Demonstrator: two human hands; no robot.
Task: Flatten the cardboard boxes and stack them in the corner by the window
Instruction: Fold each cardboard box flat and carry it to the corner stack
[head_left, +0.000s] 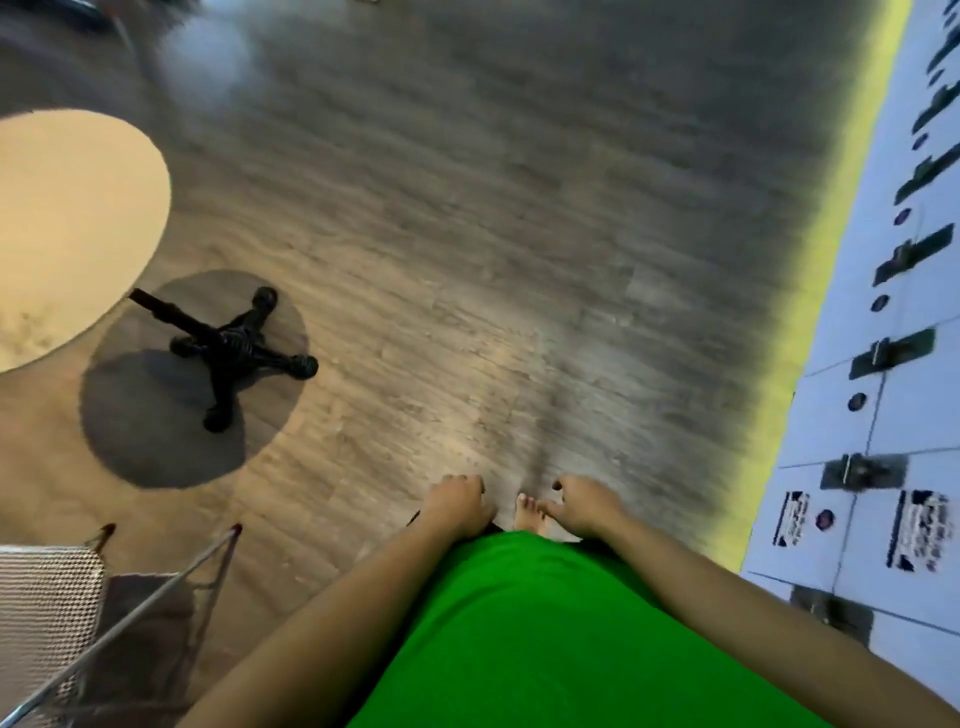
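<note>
Looking straight down, nothing is being held right now: the left hand (457, 501) and the right hand (584, 504) are hanging in front of a green garment (519, 634), fingers loosely curled around nothing, a bare foot (530, 514) peeking out between them. No cardboard boxes are being shown anywhere in the shot, so where they are can't be told, and no window corner is being shown either. So this is probably a walking bit between boxes, honestly. A round table (72, 223) on a black cross base (239, 353) is sitting off to the left on the wood floor (467, 234), white lockers (883, 415) are running along the right, and a chair (67, 613) is poking in bottom left. Next up, a box needs finding and grabbing with both hands.
</note>
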